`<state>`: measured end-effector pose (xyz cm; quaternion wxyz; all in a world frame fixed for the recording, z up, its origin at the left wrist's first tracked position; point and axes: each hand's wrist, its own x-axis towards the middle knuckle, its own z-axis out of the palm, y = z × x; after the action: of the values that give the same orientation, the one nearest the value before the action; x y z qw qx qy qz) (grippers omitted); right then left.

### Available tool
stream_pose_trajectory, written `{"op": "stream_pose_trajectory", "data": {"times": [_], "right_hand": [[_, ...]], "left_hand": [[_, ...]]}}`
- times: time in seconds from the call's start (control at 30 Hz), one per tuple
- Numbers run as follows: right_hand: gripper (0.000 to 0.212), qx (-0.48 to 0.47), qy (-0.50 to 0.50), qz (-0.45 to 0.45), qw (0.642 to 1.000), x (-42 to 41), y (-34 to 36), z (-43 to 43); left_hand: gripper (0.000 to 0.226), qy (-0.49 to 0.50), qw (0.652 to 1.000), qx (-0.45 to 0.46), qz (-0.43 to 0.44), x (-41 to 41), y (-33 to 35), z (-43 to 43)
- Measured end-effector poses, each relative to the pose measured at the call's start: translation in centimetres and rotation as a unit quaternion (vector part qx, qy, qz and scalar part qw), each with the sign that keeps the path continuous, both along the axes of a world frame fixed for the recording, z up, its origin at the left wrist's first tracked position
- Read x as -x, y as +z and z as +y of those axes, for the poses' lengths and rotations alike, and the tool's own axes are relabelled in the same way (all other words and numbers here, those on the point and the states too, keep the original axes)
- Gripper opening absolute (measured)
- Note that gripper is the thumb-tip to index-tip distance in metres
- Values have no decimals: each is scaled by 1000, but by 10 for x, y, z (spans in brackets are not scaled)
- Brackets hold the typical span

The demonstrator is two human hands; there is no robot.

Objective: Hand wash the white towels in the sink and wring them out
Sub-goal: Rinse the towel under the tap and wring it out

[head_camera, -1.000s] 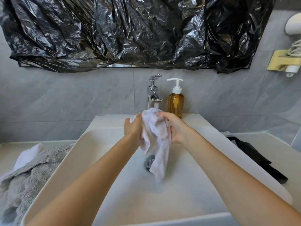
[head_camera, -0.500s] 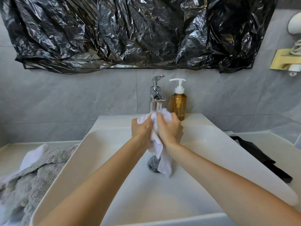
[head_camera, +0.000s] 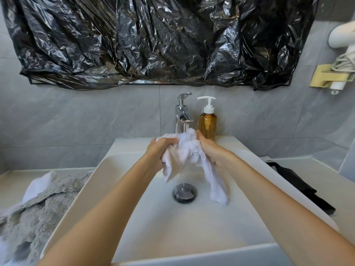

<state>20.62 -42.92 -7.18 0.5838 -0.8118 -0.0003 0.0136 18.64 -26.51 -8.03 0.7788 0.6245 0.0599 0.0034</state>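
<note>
Towel (head_camera: 187, 150) held bunched above the sink (head_camera: 134, 223), just in front of the tap (head_camera: 182, 117), over the drain (head_camera: 184, 192). Left hand (head_camera: 160, 150) has fingers curled into the left side of the bundle; right hand (head_camera: 209, 150) grips the right side, thumb on top. Hands apart, cloth bridging them in a crumpled wad. Two loose tails hang down: short one under the left hand, longer one under the right hand reaching toward the basin floor beside the drain. Whether the tap is running, cannot tell. Judgement: cloth is thin, soft, limp, light when dry but carrying water now; no stiffness, so it folds wherever it is not supported. Wet fabric likely grips skin well, little slip risk. Not fragile. For wringing, best hold looks like gathering the tails in, taking each end in a full fist, and twisting opposite ways over the basin. Soap bottle (head_camera: 207, 121) stands just right of the tap. Grey towel (head_camera: 38, 212) lies on the counter to the left, a black cloth (head_camera: 299, 187) to the right.
</note>
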Motion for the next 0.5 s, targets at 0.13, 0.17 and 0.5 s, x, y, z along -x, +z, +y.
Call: {"op": "stream_pose_trajectory", "data": {"times": [0.13,0.17,0.5], "right_hand": [[28,137,-40,-168,975,-6,8,-20],[33,139,-56,-219,964,-5,17,-22],[65,327,51,-395,857,-14,75,4]], "left_hand": [[26,-56,998,-31,29,7,20,17],[17,-76,996,-38,36,8,22,20],[9,-177,982,-67,10,17,39,27]]}}
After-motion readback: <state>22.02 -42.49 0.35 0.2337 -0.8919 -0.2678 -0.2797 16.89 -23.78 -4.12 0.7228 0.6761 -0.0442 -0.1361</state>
